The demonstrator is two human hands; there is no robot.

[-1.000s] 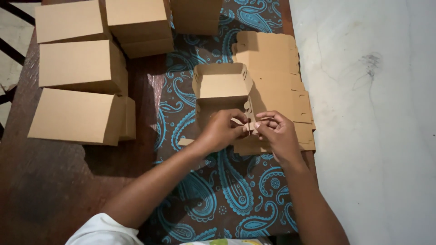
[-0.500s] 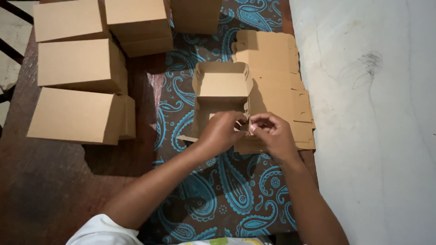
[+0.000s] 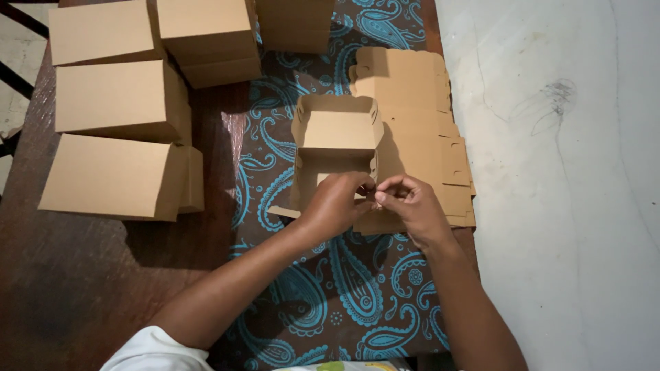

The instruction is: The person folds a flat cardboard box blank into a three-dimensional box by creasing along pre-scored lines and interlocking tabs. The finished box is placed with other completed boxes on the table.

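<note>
Hiding the near wall of the half-folded box (image 3: 335,141), the left hand (image 3: 335,204) and right hand (image 3: 410,208) meet fingertip to fingertip, pinching its front cardboard edge; what sits between the fingers cannot be made out. Just beyond them the box stands open, lid flap raised. Right of it lies a stack of flat blanks (image 3: 423,117); well left, closed plain brown boxes (image 3: 113,175)

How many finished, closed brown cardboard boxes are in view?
5: top-left box, middle-left box, lower-left box, top-centre box, top-edge box, partly cropped; more may lie outside view.
</note>
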